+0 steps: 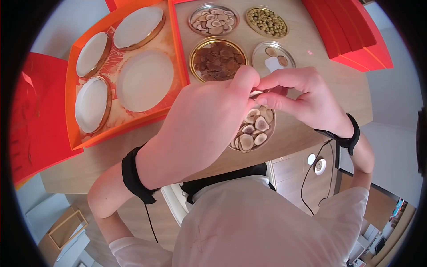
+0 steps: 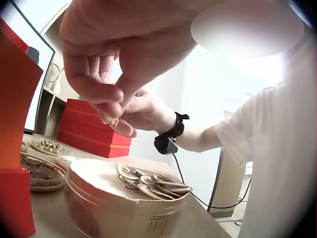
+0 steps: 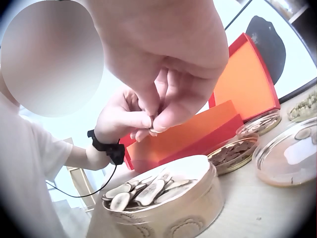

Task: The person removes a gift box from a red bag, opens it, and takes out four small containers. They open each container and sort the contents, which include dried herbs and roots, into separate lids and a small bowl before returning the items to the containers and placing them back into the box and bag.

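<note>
In the head view, the left hand (image 1: 200,120) and right hand (image 1: 309,95) meet fingertip to fingertip, pinching a small pale slice (image 1: 255,94) between them. Fingers hide most of it; its edge shows in the left wrist view as a slice (image 2: 114,121) and in the right wrist view as a slice (image 3: 154,130). Below the hands is a round container (image 2: 124,213) holding dark-edged pale slices (image 1: 247,141), heaped to one side of its white inner surface. The left hand covers part of this container in the head view.
Beyond the hands are dishes of brown pieces (image 1: 219,61), pale slices (image 1: 213,21) and greenish buds (image 1: 267,22), plus a dish (image 1: 291,53) with two slices and a white piece. An orange box (image 1: 71,111) with white-topped round containers lies left; a red box (image 1: 360,58) stands right.
</note>
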The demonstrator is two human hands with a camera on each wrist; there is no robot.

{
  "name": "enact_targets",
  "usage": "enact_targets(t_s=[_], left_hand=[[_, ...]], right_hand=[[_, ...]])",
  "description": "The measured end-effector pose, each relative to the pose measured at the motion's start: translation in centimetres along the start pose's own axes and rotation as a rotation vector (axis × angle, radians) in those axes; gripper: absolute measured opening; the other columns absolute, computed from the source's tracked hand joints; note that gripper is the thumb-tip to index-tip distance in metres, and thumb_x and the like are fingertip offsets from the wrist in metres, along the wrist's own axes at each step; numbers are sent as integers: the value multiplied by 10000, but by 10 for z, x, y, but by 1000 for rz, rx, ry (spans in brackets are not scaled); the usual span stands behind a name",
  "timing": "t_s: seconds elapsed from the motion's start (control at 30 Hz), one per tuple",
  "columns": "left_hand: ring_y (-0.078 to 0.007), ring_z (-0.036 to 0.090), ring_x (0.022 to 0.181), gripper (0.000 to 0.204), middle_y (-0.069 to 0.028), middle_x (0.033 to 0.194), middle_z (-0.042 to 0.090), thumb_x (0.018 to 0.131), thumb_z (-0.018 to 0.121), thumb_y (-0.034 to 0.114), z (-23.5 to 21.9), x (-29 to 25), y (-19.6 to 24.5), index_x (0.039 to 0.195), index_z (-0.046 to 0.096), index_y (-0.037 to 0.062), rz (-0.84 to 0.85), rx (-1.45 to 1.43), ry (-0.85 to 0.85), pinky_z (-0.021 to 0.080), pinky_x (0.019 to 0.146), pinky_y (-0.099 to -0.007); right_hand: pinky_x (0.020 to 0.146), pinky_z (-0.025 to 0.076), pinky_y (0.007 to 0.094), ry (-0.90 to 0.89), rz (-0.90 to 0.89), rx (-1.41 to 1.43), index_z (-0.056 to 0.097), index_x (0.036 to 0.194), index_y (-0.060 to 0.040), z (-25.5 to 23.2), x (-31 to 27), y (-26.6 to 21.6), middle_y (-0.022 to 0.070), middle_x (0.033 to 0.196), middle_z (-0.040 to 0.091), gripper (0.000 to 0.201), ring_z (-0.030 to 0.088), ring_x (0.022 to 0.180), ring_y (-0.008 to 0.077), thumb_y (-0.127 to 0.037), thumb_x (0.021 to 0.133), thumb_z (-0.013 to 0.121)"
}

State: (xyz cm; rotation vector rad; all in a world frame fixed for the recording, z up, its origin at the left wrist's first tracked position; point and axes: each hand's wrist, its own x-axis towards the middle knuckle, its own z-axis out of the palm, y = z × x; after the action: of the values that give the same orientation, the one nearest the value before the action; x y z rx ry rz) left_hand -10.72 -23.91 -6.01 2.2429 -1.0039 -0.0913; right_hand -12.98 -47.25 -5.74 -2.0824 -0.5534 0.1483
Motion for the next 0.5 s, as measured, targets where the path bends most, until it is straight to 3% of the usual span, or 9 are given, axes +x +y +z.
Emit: enact_targets(t_s=[0.2,0.33,0.5], left_hand=[[-220,692,686,281,-69,793,692,925,745,118,9,7,-3,1159,593,85,93,-91,66,524,600,-317],[-216,698,697,287,-64,798,693,927,743,111,16,10,-4,1171,595,87,145,-151,109,529,608,-316],[-271,709,813,370,-104,921,696,895,779,173,13,10,-1,1193,583,74,50,-89,18,548,682,-380]], right_hand=[[653,522,273,84,71,72,755,1126,-37,-2,-4,1,60,911,763,194,671,730,134,-119,952,737],[657,517,266,-23,79,74,735,1129,-29,-9,-8,7,57,912,761,191,674,753,124,-117,961,723],[652,519,269,-17,28,-74,717,1095,-17,-12,-9,15,52,899,758,153,674,742,124,-109,978,681]])
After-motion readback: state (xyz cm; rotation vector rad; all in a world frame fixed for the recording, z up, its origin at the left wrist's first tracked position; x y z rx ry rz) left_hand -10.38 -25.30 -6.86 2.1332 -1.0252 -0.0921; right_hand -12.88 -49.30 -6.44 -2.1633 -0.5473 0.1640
